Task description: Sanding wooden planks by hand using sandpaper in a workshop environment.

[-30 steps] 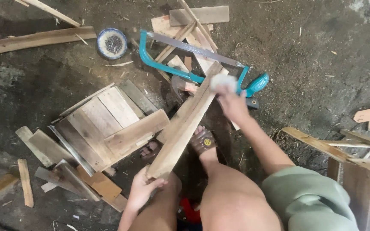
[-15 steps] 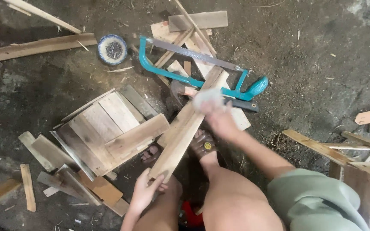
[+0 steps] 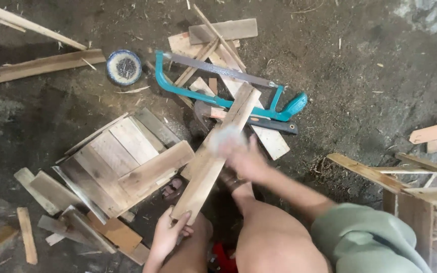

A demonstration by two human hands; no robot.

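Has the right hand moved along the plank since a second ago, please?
Yes. The right hand with its pale blurred pad has slid down the plank toward the person, away from the teal hacksaw; the left hand grips the near end.

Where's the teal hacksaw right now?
Head view, upper middle: the teal hacksaw lies on the ground among wood scraps, under the far end of the plank.

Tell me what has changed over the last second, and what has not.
The right hand, holding a blurred pale pad, slid down the long pale wooden plank from its far end near the teal-framed hacksaw toward the middle. The left hand still grips the plank's near end. The plank, hacksaw, slatted wooden panel and round blue-rimmed dish stayed put.
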